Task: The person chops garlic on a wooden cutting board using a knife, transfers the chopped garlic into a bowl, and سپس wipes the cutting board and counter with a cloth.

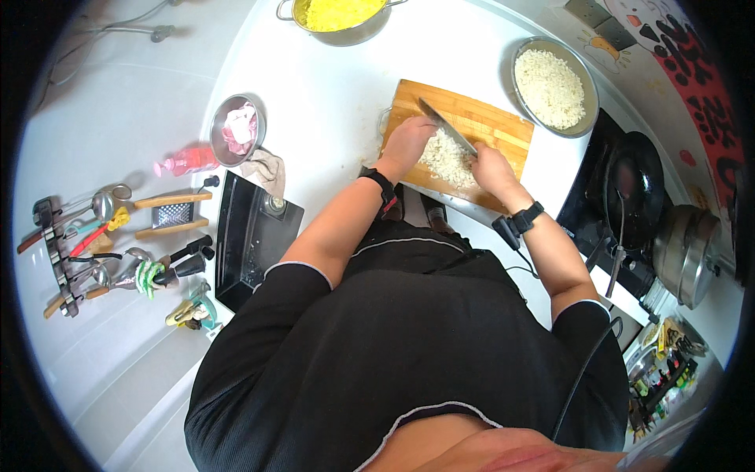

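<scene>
My right hand [494,171] is closed around the handle of a kitchen knife [449,128]. Its long blade slants up and left over the wooden cutting board [501,127]. My left hand [410,141] is at the board's left side, fingers bent down beside the blade; whether they press on the blade or hold some food, I cannot tell. Between both hands lies a pile of finely chopped white food [445,160], partly covered by the knife and my right hand. A steel basin [591,112] at the upper right holds more chopped white pieces.
A pot of yellow food [348,36] stands at the back. Left are a metal bowl of pink meat [258,138], a pink bottle [194,161], a cloth [266,171] and a black sink [236,248]. Right, a wok [640,177] sits on the black stove [575,206]. Utensils hang left.
</scene>
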`<move>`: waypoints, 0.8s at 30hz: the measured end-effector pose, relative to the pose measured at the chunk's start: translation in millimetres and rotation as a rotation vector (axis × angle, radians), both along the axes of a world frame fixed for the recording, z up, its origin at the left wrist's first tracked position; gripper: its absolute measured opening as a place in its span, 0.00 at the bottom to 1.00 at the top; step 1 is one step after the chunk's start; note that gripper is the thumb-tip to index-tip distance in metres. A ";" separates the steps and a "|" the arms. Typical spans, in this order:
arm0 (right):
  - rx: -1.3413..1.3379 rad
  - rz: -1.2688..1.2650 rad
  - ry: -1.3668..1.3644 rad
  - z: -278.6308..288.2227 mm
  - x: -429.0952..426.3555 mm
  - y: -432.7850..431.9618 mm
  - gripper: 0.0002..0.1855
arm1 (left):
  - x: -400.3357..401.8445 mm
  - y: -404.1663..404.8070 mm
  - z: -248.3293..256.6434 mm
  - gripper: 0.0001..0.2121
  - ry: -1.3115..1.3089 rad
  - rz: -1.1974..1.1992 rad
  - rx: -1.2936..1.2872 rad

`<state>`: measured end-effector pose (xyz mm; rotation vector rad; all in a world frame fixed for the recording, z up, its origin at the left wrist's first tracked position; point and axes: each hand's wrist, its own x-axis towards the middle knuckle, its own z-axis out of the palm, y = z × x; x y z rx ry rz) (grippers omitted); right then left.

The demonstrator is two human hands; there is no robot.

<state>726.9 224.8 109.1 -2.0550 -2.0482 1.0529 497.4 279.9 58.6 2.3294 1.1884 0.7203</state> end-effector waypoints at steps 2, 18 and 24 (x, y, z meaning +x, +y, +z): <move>-0.010 -0.009 0.002 -2.6 0.0 -0.4 0.12 | -9.8 -0.9 5.9 0.09 -0.018 -0.015 0.001; -0.010 0.047 -0.017 -2.9 -3.7 -0.8 0.13 | -21.0 -7.8 11.4 0.06 -0.108 0.066 -0.050; 0.007 0.046 -0.022 -10.6 2.3 -0.5 0.12 | -23.9 -14.2 22.1 0.05 -0.114 0.125 -0.078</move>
